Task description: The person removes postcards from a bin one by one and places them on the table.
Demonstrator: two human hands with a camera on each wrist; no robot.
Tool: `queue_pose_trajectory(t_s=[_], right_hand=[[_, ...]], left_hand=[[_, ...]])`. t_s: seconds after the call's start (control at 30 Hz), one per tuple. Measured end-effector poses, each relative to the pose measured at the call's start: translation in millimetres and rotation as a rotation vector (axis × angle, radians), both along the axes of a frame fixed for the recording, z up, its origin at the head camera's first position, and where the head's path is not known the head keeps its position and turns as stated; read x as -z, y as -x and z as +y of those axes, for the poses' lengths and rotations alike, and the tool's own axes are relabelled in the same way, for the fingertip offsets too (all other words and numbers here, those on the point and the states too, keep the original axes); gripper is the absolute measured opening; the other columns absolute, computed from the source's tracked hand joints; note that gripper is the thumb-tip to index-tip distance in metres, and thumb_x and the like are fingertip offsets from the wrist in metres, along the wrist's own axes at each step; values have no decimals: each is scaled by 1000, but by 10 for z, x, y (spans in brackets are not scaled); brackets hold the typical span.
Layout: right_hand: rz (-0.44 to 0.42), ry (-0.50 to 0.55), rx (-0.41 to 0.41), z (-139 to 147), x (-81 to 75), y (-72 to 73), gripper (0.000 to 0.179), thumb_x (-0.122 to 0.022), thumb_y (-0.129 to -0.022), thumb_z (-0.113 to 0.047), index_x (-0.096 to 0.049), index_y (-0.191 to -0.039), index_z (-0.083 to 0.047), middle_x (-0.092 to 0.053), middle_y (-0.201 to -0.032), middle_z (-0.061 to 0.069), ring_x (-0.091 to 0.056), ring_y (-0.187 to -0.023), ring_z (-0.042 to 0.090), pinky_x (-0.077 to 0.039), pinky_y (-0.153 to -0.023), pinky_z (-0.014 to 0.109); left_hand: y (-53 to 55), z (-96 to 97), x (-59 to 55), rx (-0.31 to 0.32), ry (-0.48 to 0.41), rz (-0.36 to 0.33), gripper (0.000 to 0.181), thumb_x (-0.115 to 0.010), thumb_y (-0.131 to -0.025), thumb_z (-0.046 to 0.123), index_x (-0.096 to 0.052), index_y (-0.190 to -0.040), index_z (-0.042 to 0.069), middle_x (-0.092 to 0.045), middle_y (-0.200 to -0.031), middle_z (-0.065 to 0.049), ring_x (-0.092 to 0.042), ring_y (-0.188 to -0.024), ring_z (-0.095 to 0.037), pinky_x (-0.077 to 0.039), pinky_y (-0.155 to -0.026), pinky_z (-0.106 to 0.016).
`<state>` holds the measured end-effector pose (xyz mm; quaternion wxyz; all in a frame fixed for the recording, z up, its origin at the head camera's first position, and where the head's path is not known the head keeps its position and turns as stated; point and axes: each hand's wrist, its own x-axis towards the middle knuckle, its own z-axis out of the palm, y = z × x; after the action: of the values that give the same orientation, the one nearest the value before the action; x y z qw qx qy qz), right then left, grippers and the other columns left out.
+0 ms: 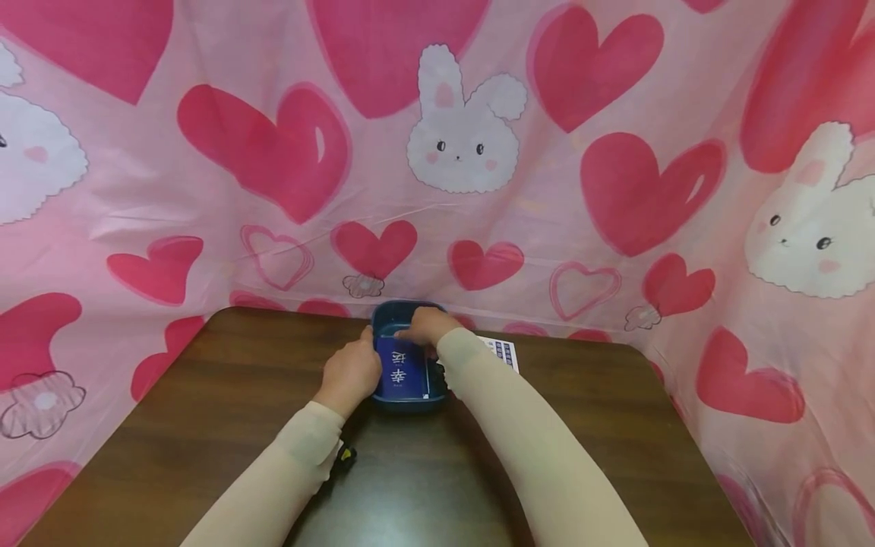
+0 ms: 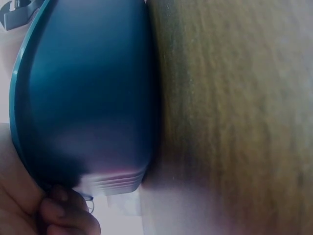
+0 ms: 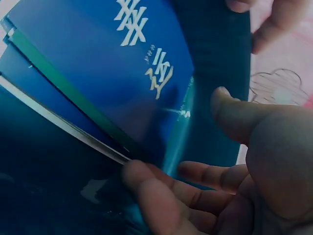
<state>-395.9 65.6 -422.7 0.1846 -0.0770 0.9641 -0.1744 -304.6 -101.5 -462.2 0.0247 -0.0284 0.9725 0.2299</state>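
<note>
A dark teal plastic basin (image 1: 409,406) stands at the table's far edge. Inside lies a blue notebook (image 1: 403,357) with white characters on its cover, over other thin booklets whose edges (image 3: 68,117) show in the right wrist view. My left hand (image 1: 352,371) grips the basin's left rim, its fingers curled at the far end in the left wrist view. My right hand (image 1: 431,327) reaches into the basin from the right. In the right wrist view its fingers (image 3: 159,200) rest against the end of the booklets, while the thumb (image 3: 234,112) stands apart from the cover.
A white sheet with blue print (image 1: 504,352) lies right of the basin, partly behind the right sleeve. A pink curtain (image 1: 410,258) with hearts and rabbits hangs behind and beside the brown wooden table (image 1: 588,425).
</note>
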Motion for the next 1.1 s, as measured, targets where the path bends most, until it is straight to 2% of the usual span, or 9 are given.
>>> queue_pose_trajectory(t_s=[0.1,0.23,0.4,0.5,0.67,0.77,0.9,1.03,1.1], right_hand=[[6,-31,-6,-69,28,1,62,-81,-103,-55,-76,-124,3,-79,-87,14,-78,-63,26,-68,-62,38],[5,-104,-1,-167,175,132,70,-88,-94,-61,-78,-133,-4,-83,-110,10,-79,-85,26,-71,-81,43],[-27,-81,28,-215,225,173,88,-100,-84,-48,-66,-152,-6,-80,-128,13,-78,-99,30,-72,-82,49],[-38,-56,54,-203,222,178,91,-104,-80,-38,-62,-153,-4,-78,-120,15,-79,-90,32,-71,-72,48],[19,-62,8,-64,316,331,51,-105,-81,-33,-76,-106,0,-76,-77,10,-75,-58,24,-64,-54,35],[37,28,-13,54,199,265,37,-101,-85,-25,-78,-99,0,-75,-73,10,-73,-57,22,-64,-56,34],[29,228,21,214,-83,33,46,-96,-91,-13,-77,-129,3,-81,-103,17,-79,-73,25,-71,-72,37],[87,396,62,409,-115,-18,50,-89,-97,-11,-73,-144,-5,-77,-131,22,-77,-86,25,-71,-77,37],[106,483,94,530,-88,-31,48,-87,-100,-12,-72,-146,-10,-76,-134,21,-74,-87,23,-69,-76,36]], left_hand=[[-4,-13,-7,-4,-2,4,66,-52,-114,26,-38,-175,5,-73,-147,-29,-77,-120,-51,-62,-101,-75],[-2,-26,-5,1,1,14,65,-51,-115,25,-39,-175,4,-74,-145,-29,-77,-118,-51,-62,-98,-74],[-5,-27,1,1,1,12,64,-50,-115,25,-39,-174,3,-74,-143,-29,-78,-116,-49,-64,-97,-71],[-4,-22,-8,0,-2,0,65,-52,-115,25,-38,-175,3,-73,-145,-30,-77,-119,-50,-63,-99,-72],[8,-14,-10,-4,-11,-20,68,-55,-115,28,-36,-175,3,-71,-149,-29,-76,-124,-51,-62,-102,-73],[11,-11,3,-6,-15,-17,68,-56,-115,29,-37,-175,3,-71,-150,-29,-75,-127,-52,-61,-104,-75],[13,-7,23,-8,-15,-9,68,-58,-115,30,-37,-175,4,-72,-149,-29,-76,-125,-51,-61,-104,-74],[0,3,23,-4,-6,9,66,-57,-115,28,-39,-174,3,-74,-144,-28,-78,-116,-48,-63,-101,-71],[-16,12,21,4,-3,16,66,-56,-114,26,-40,-173,2,-75,-142,-28,-78,-113,-47,-64,-100,-70]])
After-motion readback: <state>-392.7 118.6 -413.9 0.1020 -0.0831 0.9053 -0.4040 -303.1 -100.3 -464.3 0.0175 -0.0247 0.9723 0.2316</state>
